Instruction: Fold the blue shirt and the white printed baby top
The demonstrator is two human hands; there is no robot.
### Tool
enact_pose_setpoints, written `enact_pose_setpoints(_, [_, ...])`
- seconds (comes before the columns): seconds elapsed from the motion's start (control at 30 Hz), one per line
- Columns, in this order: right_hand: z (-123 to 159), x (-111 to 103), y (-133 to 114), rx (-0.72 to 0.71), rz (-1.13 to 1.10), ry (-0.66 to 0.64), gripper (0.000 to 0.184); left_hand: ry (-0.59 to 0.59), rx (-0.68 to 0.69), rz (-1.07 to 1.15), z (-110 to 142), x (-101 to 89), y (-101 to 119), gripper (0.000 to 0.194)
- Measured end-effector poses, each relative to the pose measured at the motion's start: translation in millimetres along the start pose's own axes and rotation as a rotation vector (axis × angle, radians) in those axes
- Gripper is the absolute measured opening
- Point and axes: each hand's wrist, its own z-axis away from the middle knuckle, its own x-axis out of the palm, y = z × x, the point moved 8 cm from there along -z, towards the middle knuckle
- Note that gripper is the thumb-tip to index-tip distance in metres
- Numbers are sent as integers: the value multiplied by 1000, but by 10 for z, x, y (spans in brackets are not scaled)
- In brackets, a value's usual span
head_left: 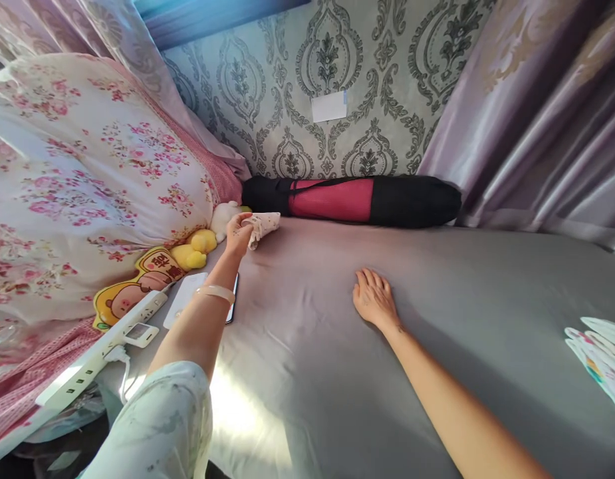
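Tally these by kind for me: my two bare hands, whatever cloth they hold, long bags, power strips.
Hands: 2, left hand and right hand
Held cloth bundle: 1
Long black-and-red bag: 1
Power strip: 1
Total: 5

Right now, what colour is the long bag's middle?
The bag's middle is pinkish red, clearest in the head view.

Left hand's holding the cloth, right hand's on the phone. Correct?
Not the right hand: the head view shows it resting on the grey sheet. The phone lies beside the left forearm. The left hand does hold the cloth.
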Motion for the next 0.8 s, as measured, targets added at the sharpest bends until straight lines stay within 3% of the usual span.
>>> enact_pose_setpoints(0.13, [3, -5, 8, 13, -43, -6, 45, -64, -71, 67, 262, 304, 167, 52])
enact_pose_setpoints(0.5, [20, -24, 63, 22, -191, 14, 40, -303, -89, 283, 1069, 1105, 719, 44])
enact_pose_setpoints(0.63, [9, -102, 100, 57, -358, 6, 34, -390, -116, 323, 1358, 1335, 871, 40])
enact_pose_setpoints(0.8, [-59, -351, 16, 30, -693, 84, 25, -451, -98, 333, 1655, 1546, 1097, 34])
